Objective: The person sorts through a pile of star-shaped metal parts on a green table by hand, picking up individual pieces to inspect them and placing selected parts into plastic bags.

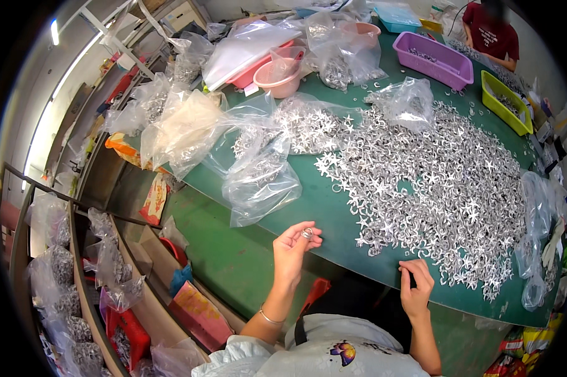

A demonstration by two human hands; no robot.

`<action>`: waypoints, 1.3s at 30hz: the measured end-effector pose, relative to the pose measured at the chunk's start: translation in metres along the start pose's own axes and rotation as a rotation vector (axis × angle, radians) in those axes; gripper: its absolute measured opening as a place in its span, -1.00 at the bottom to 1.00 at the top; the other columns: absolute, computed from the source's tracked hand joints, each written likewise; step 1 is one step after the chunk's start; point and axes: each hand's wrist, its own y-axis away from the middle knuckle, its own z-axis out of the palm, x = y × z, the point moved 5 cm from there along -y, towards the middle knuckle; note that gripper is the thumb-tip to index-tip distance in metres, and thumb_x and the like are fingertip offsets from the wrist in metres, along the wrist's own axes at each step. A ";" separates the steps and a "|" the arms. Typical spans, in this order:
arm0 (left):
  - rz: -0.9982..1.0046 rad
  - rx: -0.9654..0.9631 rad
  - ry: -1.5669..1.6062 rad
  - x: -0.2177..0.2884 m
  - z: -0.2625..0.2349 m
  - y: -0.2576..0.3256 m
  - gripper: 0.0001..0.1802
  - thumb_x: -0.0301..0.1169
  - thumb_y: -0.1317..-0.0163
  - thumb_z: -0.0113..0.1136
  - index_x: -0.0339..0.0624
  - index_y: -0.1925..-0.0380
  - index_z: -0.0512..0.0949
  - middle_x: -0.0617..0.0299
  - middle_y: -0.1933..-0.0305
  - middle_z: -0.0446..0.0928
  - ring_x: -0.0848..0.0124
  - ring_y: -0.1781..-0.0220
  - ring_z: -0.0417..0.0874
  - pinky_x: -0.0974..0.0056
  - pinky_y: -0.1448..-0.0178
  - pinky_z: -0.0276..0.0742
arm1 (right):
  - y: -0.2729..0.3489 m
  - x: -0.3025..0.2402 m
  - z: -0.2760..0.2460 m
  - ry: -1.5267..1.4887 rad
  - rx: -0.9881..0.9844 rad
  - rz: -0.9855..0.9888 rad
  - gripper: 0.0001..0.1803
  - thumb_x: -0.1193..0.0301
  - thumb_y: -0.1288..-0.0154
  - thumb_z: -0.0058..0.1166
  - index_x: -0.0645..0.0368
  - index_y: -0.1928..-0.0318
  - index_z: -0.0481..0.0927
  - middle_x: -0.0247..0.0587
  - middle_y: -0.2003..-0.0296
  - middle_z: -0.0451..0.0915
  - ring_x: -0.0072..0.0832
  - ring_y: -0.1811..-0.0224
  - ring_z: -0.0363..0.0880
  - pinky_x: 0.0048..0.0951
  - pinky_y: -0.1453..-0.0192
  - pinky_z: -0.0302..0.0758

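While two hands (pixel 288 251) (pixel 417 288) hover, one table (pixel 333 223) bears one loose silvery heap (pixel 440 182).

the person wears a loose, pale blue-grey top (pixel 308 361), its left sleeve (pixel 236 355) short and softly gathered. printed on the front is a butterfly (pixel 344 353) in purple, orange and yellow, with small dark marks (pixel 376 347) beside it. a thin, light-coloured bangle (pixel 271 316) circles the left wrist. dark cloth (pixel 355 298) covers the legs. the left hand (pixel 290 249) and right hand (pixel 416 288) are bare.
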 end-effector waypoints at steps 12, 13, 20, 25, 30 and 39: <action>-0.006 -0.081 -0.128 -0.003 0.009 0.004 -0.80 -0.55 -0.34 0.13 -0.41 0.08 0.56 -0.03 0.23 0.68 0.39 0.34 0.72 0.40 0.24 0.63 | 0.001 -0.005 0.005 0.053 -0.041 -0.056 -0.84 0.73 -0.09 0.10 0.31 0.30 0.62 -0.11 0.43 0.57 -0.21 0.38 0.51 -0.30 0.25 0.37; 0.096 -0.039 -0.147 0.008 0.007 0.002 -0.80 -0.55 -0.35 0.12 -0.42 0.08 0.56 -0.02 0.25 0.67 0.40 0.36 0.70 0.40 0.26 0.62 | 0.003 -0.005 0.006 0.059 -0.042 -0.059 -0.84 0.73 -0.09 0.10 0.31 0.30 0.62 -0.11 0.43 0.57 -0.22 0.38 0.51 -0.30 0.26 0.36; 0.041 -0.074 0.064 0.028 0.000 -0.012 -0.80 -0.51 -0.40 0.04 -0.36 0.06 0.54 0.09 0.22 0.64 0.46 0.31 0.64 0.40 0.17 0.60 | 0.002 -0.005 0.006 0.070 -0.025 -0.075 -0.84 0.72 -0.07 0.13 0.29 0.31 0.63 -0.12 0.44 0.58 -0.22 0.40 0.52 -0.30 0.28 0.36; -0.370 -0.424 0.174 -0.048 0.058 0.028 -0.78 -0.55 -0.37 0.05 -0.34 0.03 0.53 0.11 0.11 0.62 0.44 0.18 0.63 0.39 0.07 0.60 | -0.003 -0.015 0.007 -0.086 -0.081 -0.012 -0.83 0.70 -0.10 0.17 0.30 0.26 0.63 -0.08 0.37 0.61 -0.19 0.30 0.59 -0.30 0.19 0.47; -0.639 -0.561 0.363 -0.074 0.109 0.047 -0.67 -0.57 -0.36 0.01 -0.39 -0.12 0.43 0.10 0.00 0.56 0.39 0.00 0.60 0.31 -0.11 0.56 | -0.011 -0.024 -0.008 -0.091 0.006 0.045 -0.84 0.69 -0.14 0.14 0.33 0.23 0.63 -0.05 0.30 0.62 -0.16 0.25 0.59 -0.31 0.12 0.50; -0.655 -0.468 0.458 -0.044 0.146 0.019 -0.61 -0.65 -0.31 0.00 -0.50 -0.14 0.38 -0.04 -0.03 0.54 0.21 -0.15 0.56 0.17 -0.33 0.46 | 0.010 0.010 -0.025 -0.003 0.181 0.026 -0.87 0.71 -0.17 0.10 0.35 0.26 0.62 -0.03 0.35 0.61 -0.20 0.30 0.59 -0.34 0.19 0.51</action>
